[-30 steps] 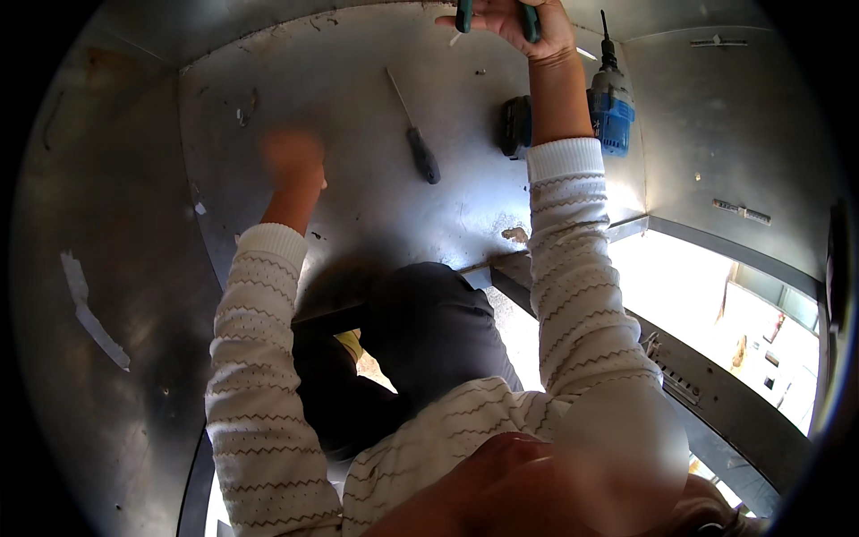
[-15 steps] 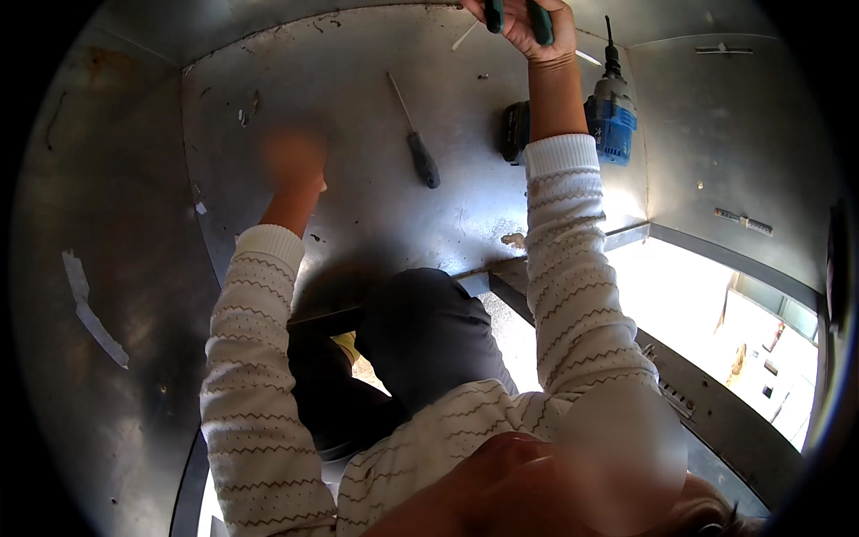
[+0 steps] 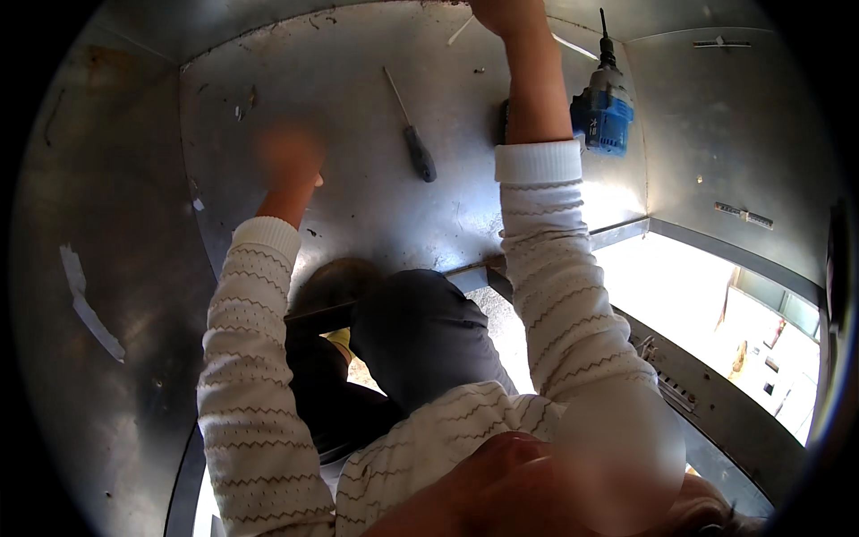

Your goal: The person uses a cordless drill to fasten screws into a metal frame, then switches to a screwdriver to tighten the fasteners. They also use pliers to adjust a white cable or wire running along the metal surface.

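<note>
My left hand [image 3: 291,154] is over the metal panel at the left, and its fingers are smeared out, so its grip does not show. My right hand [image 3: 512,14] reaches up to the top edge of the picture, which cuts off its fingers and whatever is in them. Between the two hands lies a screwdriver [image 3: 418,152] with a dark handle, its thin shaft pointing away from me. Beside my right forearm rests a blue cordless drill [image 3: 605,115], bit pointing up and away; the forearm covers part of it.
Metal walls enclose the panel [image 3: 376,107] on both sides. Grey tape [image 3: 92,318] sticks to the left wall. A small metal strip [image 3: 744,216] is fixed on the right wall. My knee [image 3: 429,327] is against the near edge, beside an opening in the frame at the right.
My right hand has moved up and slightly left, partly out of the picture. The green-handled tool it held earlier is out of sight now. My left hand has barely shifted.
</note>
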Available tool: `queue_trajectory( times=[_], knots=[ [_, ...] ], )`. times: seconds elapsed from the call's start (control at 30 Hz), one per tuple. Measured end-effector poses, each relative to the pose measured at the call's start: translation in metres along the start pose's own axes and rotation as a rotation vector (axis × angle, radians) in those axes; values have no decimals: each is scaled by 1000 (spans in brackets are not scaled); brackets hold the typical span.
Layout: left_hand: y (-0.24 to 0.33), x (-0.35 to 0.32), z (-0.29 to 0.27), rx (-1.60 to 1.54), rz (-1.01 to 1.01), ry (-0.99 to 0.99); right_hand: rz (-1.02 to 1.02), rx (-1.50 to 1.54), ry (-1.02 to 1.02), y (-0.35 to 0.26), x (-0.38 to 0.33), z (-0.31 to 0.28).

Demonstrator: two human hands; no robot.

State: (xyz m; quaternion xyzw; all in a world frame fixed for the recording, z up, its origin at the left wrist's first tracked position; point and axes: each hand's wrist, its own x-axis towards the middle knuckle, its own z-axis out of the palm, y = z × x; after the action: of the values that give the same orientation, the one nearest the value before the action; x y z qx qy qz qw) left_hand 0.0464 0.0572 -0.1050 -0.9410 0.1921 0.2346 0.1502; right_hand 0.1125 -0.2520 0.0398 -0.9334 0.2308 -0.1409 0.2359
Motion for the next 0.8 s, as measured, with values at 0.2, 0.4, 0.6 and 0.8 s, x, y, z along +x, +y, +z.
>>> queue_trajectory(
  times=[0.2, 0.4, 0.6, 0.8],
  knots=[
    [0, -25, -2, 68, 15, 388, 8, -321, 171, -3, -22, 23],
    [-7, -3, 30, 20, 22, 358, 246, 1286, -555, 39, -36, 9],
    [-1, 5, 35, -34, -80, 206, 98, 1697, -960, 36, 0, -6],
    [1, 1, 15, -7, -97, -8, 34, 1784, -921, 21, 2, -12]
  ],
)
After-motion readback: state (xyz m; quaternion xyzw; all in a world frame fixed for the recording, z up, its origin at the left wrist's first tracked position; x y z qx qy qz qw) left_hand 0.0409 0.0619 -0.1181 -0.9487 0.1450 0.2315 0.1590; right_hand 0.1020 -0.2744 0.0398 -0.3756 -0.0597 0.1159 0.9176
